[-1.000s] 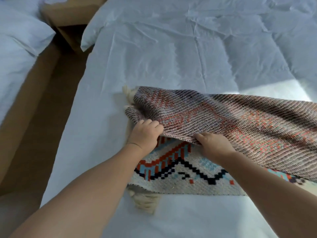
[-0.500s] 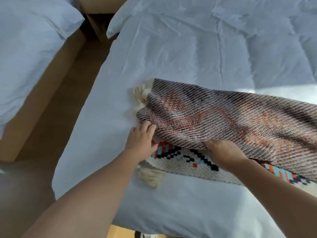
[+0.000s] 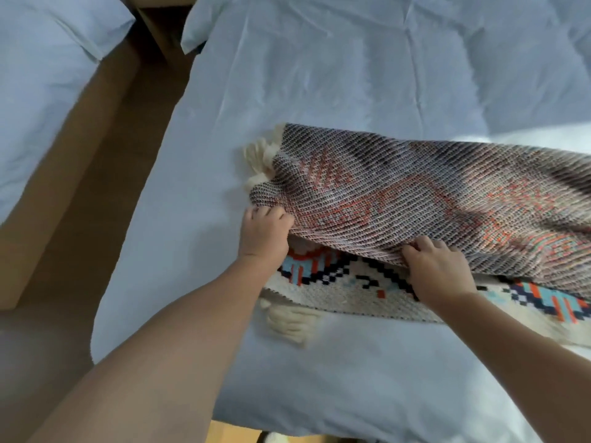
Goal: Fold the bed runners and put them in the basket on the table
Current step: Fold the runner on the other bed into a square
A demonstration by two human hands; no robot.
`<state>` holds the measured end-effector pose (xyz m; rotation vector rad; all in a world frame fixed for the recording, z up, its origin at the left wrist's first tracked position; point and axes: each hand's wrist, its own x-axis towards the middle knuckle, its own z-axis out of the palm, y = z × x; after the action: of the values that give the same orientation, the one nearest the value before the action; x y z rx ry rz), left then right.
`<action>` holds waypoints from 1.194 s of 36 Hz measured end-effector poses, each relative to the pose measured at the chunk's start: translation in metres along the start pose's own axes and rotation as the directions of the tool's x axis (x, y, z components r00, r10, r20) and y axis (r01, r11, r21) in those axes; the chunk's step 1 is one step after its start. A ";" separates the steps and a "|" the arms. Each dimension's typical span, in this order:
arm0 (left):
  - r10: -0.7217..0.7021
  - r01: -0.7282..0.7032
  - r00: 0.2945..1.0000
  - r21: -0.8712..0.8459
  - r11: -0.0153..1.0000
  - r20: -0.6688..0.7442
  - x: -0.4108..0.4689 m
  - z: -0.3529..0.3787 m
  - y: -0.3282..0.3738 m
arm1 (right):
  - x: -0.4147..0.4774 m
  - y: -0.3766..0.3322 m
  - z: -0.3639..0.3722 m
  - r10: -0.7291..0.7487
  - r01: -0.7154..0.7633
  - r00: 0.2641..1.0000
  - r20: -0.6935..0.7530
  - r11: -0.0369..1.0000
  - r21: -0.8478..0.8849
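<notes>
A woven bed runner lies across the white bed, folded lengthwise so its brownish reverse side faces up. Beneath the fold the patterned face shows cream, black, blue and orange. Cream tassels stick out at its left end, with more tassels at the near corner. My left hand grips the near left corner of the upper layer. My right hand grips the same near edge further right. No basket is in view.
A second bed with white bedding stands to the left, on a tan base. A narrow brown floor gap runs between the two beds. The near edge of the bed is just below my arms.
The upper layer of the runner has come down and toward me over the lower layer, hiding more of the pattern. The view has shifted, showing more of the left bed.
</notes>
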<state>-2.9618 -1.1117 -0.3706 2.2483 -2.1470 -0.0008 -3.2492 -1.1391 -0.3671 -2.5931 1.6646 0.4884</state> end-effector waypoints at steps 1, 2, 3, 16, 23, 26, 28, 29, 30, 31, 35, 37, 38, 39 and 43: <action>0.007 -0.007 1.000 -0.006 1.000 -0.030 -0.001 -0.005 -0.009 | -0.001 0.002 -0.003 0.031 -0.031 0.999 0.012 0.999 -0.009; 0.034 -0.034 0.997 -0.006 0.999 -0.066 -0.003 -0.009 -0.016 | -0.002 0.004 -0.006 0.049 -0.049 0.998 0.025 0.999 0.001; 0.072 -0.073 0.992 -0.002 0.997 -0.107 -0.005 -0.015 -0.021 | -0.002 0.004 -0.009 0.062 -0.062 0.997 0.036 0.998 0.015; 0.197 -0.196 0.972 0.018 0.980 -0.126 -0.088 -0.015 -0.044 | -0.051 -0.005 -0.013 0.054 -0.056 0.994 0.094 0.998 0.016; 0.093 -0.074 0.986 -0.143 0.987 0.136 -0.110 0.001 -0.027 | -0.061 -0.019 0.017 0.075 -0.076 0.994 0.077 0.997 0.015; 0.010 0.015 0.978 -0.121 0.993 0.209 -0.100 0.003 -0.025 | -0.062 -0.020 0.024 0.085 -0.086 0.994 0.072 0.996 0.018; -0.080 0.117 0.957 -0.118 0.986 0.278 -0.091 0.003 -0.025 | -0.063 -0.018 0.026 0.083 -0.085 0.993 0.079 0.996 0.027; -0.092 0.138 0.952 -0.141 0.980 0.293 -0.087 0.004 -0.026 | -0.064 -0.017 0.026 0.080 -0.083 0.994 0.079 0.996 0.034; -0.065 0.124 0.948 -0.175 0.977 0.310 -0.084 0.006 -0.028 | -0.064 -0.016 0.025 0.079 -0.082 0.994 0.076 0.996 0.041; -0.005 0.075 0.943 -0.199 0.977 0.333 -0.082 0.008 -0.030 | -0.065 -0.016 0.023 0.082 -0.085 0.994 0.076 0.995 0.047; 0.150 -0.084 0.914 -0.186 0.979 0.376 -0.088 0.006 -0.042 | -0.066 -0.015 0.020 0.086 -0.090 0.993 0.082 0.995 0.047; 0.116 -0.072 0.937 -0.144 0.987 0.329 -0.090 0.001 -0.047 | -0.067 -0.017 0.022 0.080 -0.082 0.994 0.080 0.996 0.027; 0.100 -0.067 0.946 -0.117 0.991 0.308 -0.090 -0.002 -0.048 | -0.067 -0.018 0.023 0.077 -0.078 0.994 0.081 0.997 0.017; 0.101 -0.077 0.953 -0.092 0.993 0.285 -0.089 -0.004 -0.049 | -0.067 -0.019 0.024 0.076 -0.077 0.994 0.082 0.997 0.012; 0.165 -0.167 0.960 -0.009 0.986 0.227 -0.086 -0.010 -0.060 | -0.067 -0.020 0.019 0.082 -0.082 0.995 0.061 0.997 0.010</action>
<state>-2.9055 -1.0229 -0.3642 2.1590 -2.4478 -0.2562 -3.2612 -1.0680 -0.3698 -2.4830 1.7543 0.5516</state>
